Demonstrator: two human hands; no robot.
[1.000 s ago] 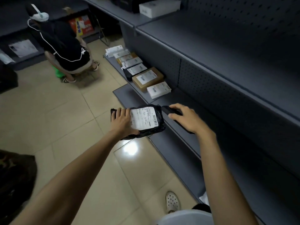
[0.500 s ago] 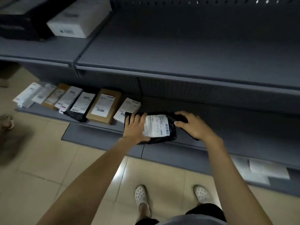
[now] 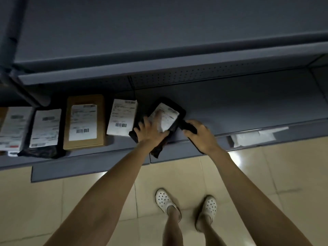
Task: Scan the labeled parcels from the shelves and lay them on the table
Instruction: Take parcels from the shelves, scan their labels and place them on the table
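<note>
A black plastic parcel [image 3: 174, 110] with a white label lies tilted on the low grey shelf [image 3: 248, 107], right of a white labelled parcel [image 3: 122, 118]. My left hand [image 3: 150, 134] grips the black parcel's near left edge, thumb on the label. My right hand [image 3: 200, 134] holds a black handheld scanner [image 3: 189, 127] just right of the parcel, its nose at the parcel's edge. Further left lie a brown box [image 3: 84, 121], a black bag [image 3: 45, 128] and more white parcels [image 3: 12, 126], all label up.
An upper grey shelf [image 3: 159, 70] overhangs the low one. A shelf upright [image 3: 10, 50] stands at the left. White flat packets [image 3: 252, 137] lie under the low shelf at the right. My feet in white clogs [image 3: 186, 205] stand on beige floor tiles.
I turned from the aisle to face the shelf and lowered the black parcel onto it beside the white parcel. Both hands went down with it; the scanner stays in my right hand.
</note>
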